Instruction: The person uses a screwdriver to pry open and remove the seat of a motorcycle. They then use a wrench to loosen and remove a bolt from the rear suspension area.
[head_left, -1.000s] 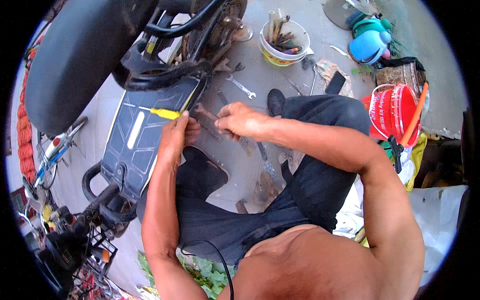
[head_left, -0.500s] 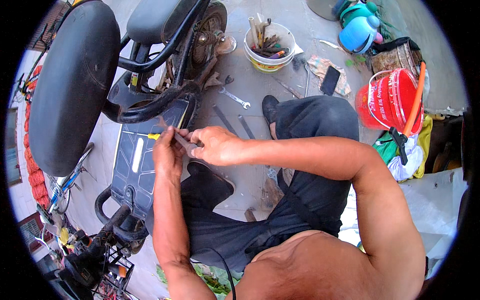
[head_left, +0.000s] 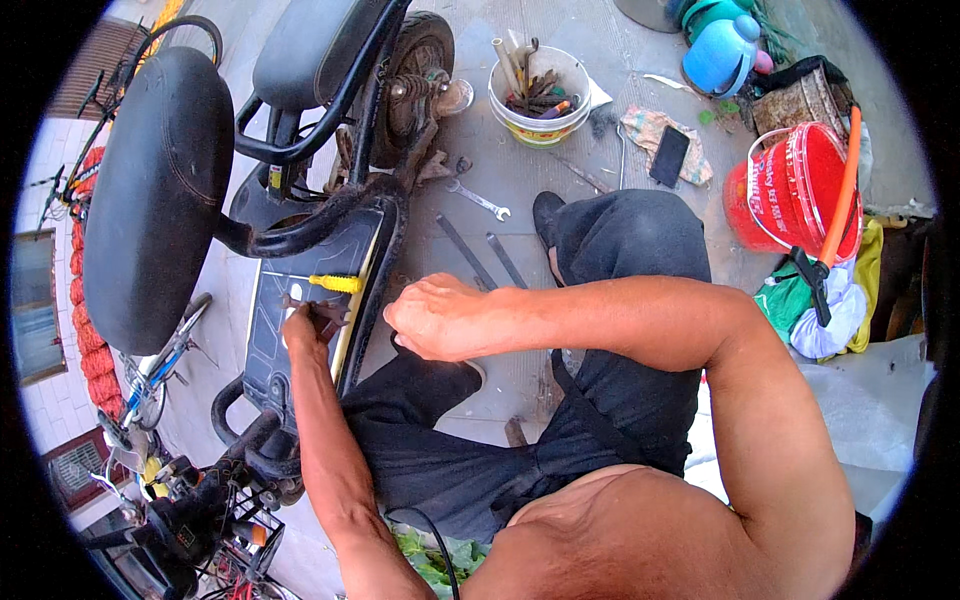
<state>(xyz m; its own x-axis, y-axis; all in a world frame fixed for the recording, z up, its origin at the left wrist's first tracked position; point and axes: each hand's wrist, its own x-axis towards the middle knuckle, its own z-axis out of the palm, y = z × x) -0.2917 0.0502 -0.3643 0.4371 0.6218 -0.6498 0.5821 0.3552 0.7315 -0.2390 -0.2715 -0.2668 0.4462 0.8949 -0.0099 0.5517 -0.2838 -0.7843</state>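
My left hand (head_left: 303, 328) is over the scooter's black footboard (head_left: 268, 345). Its fingers are closed on a rusty, plier-like tool (head_left: 332, 318), partly hidden by the hand. Just beyond it, a yellow-handled screwdriver (head_left: 336, 283) lies across the footboard. To the right of the board's edge, my right hand (head_left: 437, 316) is raised with its fingers curled together. Whatever is in those fingers, if anything, is hidden from view.
The scooter's black seat (head_left: 155, 200) rises at the left. On the ground are a wrench (head_left: 482, 201), two dark bars (head_left: 466, 250), a white bucket of tools (head_left: 540, 125) and a phone (head_left: 668, 156) on a cloth. A red bucket (head_left: 790, 190) stands at the right.
My hands have moved apart: the left went down and leftward over the footboard with the plier-like tool, and the right let go of it and shifted slightly right. The yellow screwdriver handle is now uncovered.
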